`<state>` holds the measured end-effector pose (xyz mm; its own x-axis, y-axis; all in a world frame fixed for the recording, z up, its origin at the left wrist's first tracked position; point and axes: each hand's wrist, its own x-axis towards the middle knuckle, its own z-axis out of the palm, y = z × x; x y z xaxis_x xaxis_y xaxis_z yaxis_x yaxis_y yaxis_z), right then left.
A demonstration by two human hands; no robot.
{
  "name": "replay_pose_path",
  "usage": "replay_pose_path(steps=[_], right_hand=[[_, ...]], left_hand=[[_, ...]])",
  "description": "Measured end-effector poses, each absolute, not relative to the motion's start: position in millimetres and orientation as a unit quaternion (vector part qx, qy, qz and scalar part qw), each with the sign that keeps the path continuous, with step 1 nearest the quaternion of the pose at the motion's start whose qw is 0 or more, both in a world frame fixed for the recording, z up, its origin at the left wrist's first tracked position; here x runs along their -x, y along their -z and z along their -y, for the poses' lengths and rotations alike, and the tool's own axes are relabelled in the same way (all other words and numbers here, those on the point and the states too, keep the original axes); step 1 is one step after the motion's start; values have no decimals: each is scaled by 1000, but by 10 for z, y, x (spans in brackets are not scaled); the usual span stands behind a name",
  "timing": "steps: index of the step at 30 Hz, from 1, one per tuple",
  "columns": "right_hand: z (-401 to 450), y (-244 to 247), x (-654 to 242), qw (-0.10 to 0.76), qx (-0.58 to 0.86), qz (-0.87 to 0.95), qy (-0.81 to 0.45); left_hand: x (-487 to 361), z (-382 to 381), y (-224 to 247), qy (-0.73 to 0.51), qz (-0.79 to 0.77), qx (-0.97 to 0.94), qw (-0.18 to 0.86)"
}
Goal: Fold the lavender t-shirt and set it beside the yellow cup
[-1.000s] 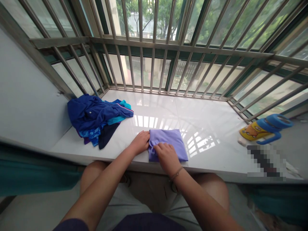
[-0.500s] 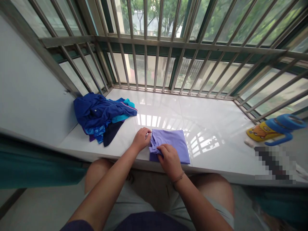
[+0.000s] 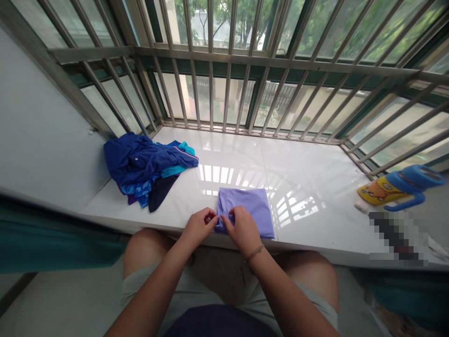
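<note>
A folded piece of purple cloth (image 3: 250,201) lies flat near the front edge of the white sill, with some creases along its left side. My left hand (image 3: 199,225) is at the cloth's near left corner, thumb and forefinger pinched together on its edge. Close beside it, my right hand (image 3: 242,227) rests over the near left part of the cloth, its fingers curled down and pinching the fabric. The fingertips of both hands almost meet. What kind of garment the cloth is cannot be made out.
A heap of blue and dark clothes (image 3: 140,164) lies on the sill (image 3: 231,150) at left. To the right, a yellow and blue bottle (image 3: 396,187) lies near a blurred-out dark object (image 3: 396,236). Metal window bars (image 3: 228,98) close off the back.
My left hand has come down from the cloth's upper left corner to its near left corner. My right hand has shifted slightly, and the creases at the left side lie flatter.
</note>
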<state>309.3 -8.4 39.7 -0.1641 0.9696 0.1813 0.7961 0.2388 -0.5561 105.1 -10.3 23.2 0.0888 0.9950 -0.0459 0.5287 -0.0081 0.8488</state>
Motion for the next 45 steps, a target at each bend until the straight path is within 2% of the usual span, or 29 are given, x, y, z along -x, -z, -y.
replay_pose_path(steps=[4, 9, 11, 16, 18, 20, 25, 29, 33, 37, 39, 42, 45], right_hand=[[22, -322, -3002, 228, 590, 757, -166], [106, -412, -2998, 335, 534, 757, -170], [140, -429, -3015, 345, 514, 767, -166], [162, -343, -3061, 256, 505, 808, -161], [175, -306, -3083, 249, 500, 815, -154], [203, -277, -3104, 252, 487, 823, -145], [316, -159, -3113, 261, 440, 854, -90], [402, -66, -3072, 266, 408, 872, -47], [476, -51, -3050, 247, 370, 893, -66], [567, -59, -3071, 217, 325, 916, -90], [613, -69, -3092, 222, 307, 921, -90], [647, -124, -3146, 277, 292, 911, -87], [597, -240, -3244, 336, 318, 881, -102]], left_hand=[[-1179, 37, -221, -319, -603, -615, 396], [-1271, 8, -87, -393, -556, -548, 485], [-1282, 6, -20, -400, -550, -520, 517], [-1292, -3, 21, -384, -579, -441, 568], [-1287, -3, -29, -372, -585, -433, 576], [-1273, -2, -104, -355, -604, -459, 547], [-1274, -87, -281, -349, -662, -560, 355], [-1364, -289, -309, -312, -654, -581, 370], [-1380, -485, -312, -293, -663, -600, 339], [-1359, -598, -383, -312, -692, -623, 188], [-1420, -621, -414, -338, -654, -664, 131], [-1618, -600, -370, -350, -542, -750, 147], [-1816, -533, -190, -303, -480, -804, 180]])
